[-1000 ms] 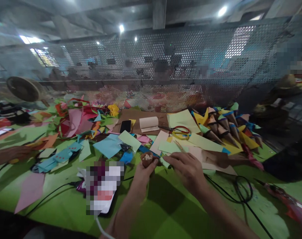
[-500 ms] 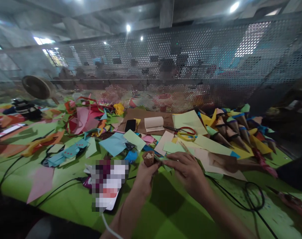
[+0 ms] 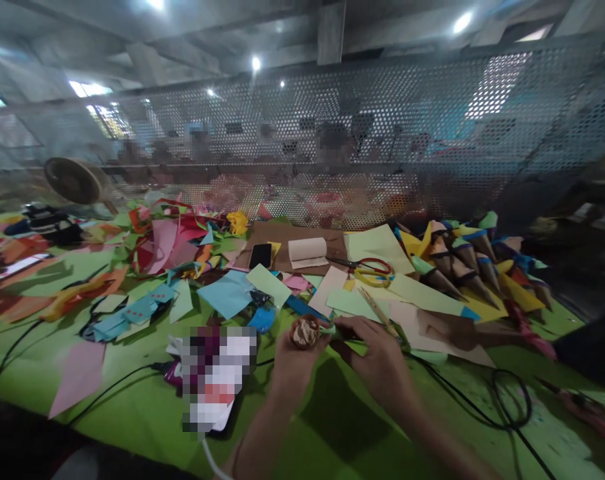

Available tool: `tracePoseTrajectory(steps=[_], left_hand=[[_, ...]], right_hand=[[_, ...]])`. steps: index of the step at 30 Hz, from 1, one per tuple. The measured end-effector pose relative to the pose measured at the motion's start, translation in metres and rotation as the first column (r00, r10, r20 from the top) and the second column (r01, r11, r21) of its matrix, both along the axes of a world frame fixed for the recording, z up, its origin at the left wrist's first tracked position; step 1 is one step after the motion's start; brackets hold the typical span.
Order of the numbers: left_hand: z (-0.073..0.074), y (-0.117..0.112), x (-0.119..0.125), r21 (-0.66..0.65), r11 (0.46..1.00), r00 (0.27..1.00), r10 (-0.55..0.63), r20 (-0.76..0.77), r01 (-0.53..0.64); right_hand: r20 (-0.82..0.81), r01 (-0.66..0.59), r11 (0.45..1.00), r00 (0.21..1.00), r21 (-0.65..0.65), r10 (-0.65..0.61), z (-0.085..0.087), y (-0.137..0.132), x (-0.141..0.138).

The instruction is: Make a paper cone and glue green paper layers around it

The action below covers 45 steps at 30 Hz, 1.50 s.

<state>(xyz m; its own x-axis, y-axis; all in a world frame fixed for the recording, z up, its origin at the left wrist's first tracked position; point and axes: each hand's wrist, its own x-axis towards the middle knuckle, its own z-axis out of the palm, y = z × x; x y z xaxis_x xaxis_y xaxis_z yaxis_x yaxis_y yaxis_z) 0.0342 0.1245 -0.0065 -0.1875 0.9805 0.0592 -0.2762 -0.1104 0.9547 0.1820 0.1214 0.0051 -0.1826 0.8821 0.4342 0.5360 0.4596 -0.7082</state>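
My left hand (image 3: 293, 373) is wrapped round a small brown paper cone (image 3: 305, 332), whose open top, stuffed with pale crumpled material, faces me. A light green scrap of paper (image 3: 327, 330) sticks out from the cone's right side. Bent over that scrap, my right hand (image 3: 377, 350) has its thumb and fingertips closed at the paper's end; the fingers partly hide it. A thin pale stick (image 3: 375, 307) lies just beyond the right hand, beside a light green paper sheet (image 3: 351, 303).
Scissors (image 3: 367, 267), a paper roll (image 3: 307, 252) and a dark phone (image 3: 260, 255) lie farther back. Several finished cones (image 3: 465, 253) are heaped at right. A charging phone (image 3: 225, 380) lies left of my arm. Black cable (image 3: 512, 417) loops at right; a fan (image 3: 75, 180) stands far left.
The cone has tipped so that its stuffed opening turns more toward me. My right hand has shifted slightly down, its fingers more curled at the green paper.
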Motion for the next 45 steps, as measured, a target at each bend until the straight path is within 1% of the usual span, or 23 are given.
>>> tracePoseTrajectory(steps=[2,4,6,8,10,11,12,14,16,17,19,20,24,27,31,36,39,42,45], left_hand=[[-0.002,-0.002,0.001,0.02,0.999,0.999,-0.038,0.003,0.038],[-0.004,-0.002,0.002,0.018,0.998,0.998,-0.067,-0.01,0.068],[-0.006,-0.001,0.001,0.013,0.997,0.996,-0.078,-0.042,0.078],[-0.008,0.0,0.0,0.019,0.996,0.992,-0.083,-0.099,0.085],[-0.008,0.001,-0.001,0.014,0.994,0.986,-0.104,-0.129,0.106],[-0.008,0.001,-0.001,-0.002,0.991,0.982,-0.132,-0.135,0.133],[-0.007,0.0,0.0,-0.019,0.987,0.976,-0.162,-0.143,0.161],[-0.004,-0.002,0.001,-0.037,0.979,0.962,-0.203,-0.18,0.199],[-0.001,-0.004,0.004,-0.033,0.974,0.941,-0.226,-0.25,0.225],[0.0,-0.006,0.005,-0.03,0.97,0.93,-0.239,-0.279,0.24],[0.002,-0.009,0.006,-0.025,0.96,0.909,-0.272,-0.315,0.279],[0.002,-0.01,0.007,-0.023,0.956,0.9,-0.284,-0.331,0.294],[0.0,-0.012,0.006,0.012,0.953,0.867,-0.27,-0.419,0.303],[-0.001,-0.012,0.005,0.035,0.954,0.847,-0.247,-0.471,0.297],[0.0,-0.012,0.005,0.038,0.956,0.86,-0.243,-0.449,0.29],[0.002,-0.011,0.005,0.016,0.955,0.893,-0.271,-0.358,0.296],[0.003,-0.012,0.005,0.002,0.954,0.897,-0.282,-0.34,0.3],[0.0,-0.012,0.005,0.028,0.947,0.883,-0.289,-0.369,0.321],[-0.006,-0.012,0.004,0.061,0.948,0.845,-0.248,-0.473,0.312]], right_hand=[[-0.051,-0.019,0.998,0.999,-0.056,0.016,0.001,-0.001,-0.001],[-0.067,-0.026,0.996,0.998,-0.084,0.021,0.002,0.001,0.0],[-0.044,-0.011,0.997,0.999,-0.082,0.007,0.002,0.005,0.005],[-0.056,0.039,0.997,0.998,-0.071,-0.043,0.003,0.01,0.014],[-0.162,0.093,0.991,0.981,-0.1,-0.109,0.006,0.014,0.022],[-0.243,0.093,0.986,0.962,-0.138,-0.124,0.008,0.014,0.025],[-0.33,0.067,0.981,0.936,-0.183,-0.126,0.011,0.014,0.027],[-0.477,-0.046,0.965,0.875,-0.259,-0.086,0.017,0.012,0.028],[-0.558,-0.165,0.941,0.829,-0.297,-0.031,0.02,0.009,0.025],[-0.574,-0.206,0.929,0.819,-0.308,-0.009,0.021,0.008,0.023],[-0.574,-0.245,0.917,0.818,-0.315,0.021,0.019,0.007,0.019],[-0.561,-0.241,0.918,0.827,-0.314,0.025,0.017,0.007,0.018],[-0.493,-0.154,0.938,0.87,-0.31,-0.02,0.012,0.006,0.014],[-0.502,-0.133,0.938,0.863,-0.321,-0.049,0.013,0.004,0.01],[-0.517,-0.131,0.936,0.854,-0.326,-0.06,0.013,0.003,0.008],[-0.475,-0.119,0.924,0.877,-0.363,-0.073,0.013,0.005,0.014],[-0.468,-0.134,0.921,0.882,-0.366,-0.058,0.016,0.005,0.017],[-0.454,-0.129,0.919,0.889,-0.373,-0.059,0.018,0.004,0.016],[-0.477,-0.143,0.906,0.876,-0.399,-0.073,0.02,0.002,0.014]])
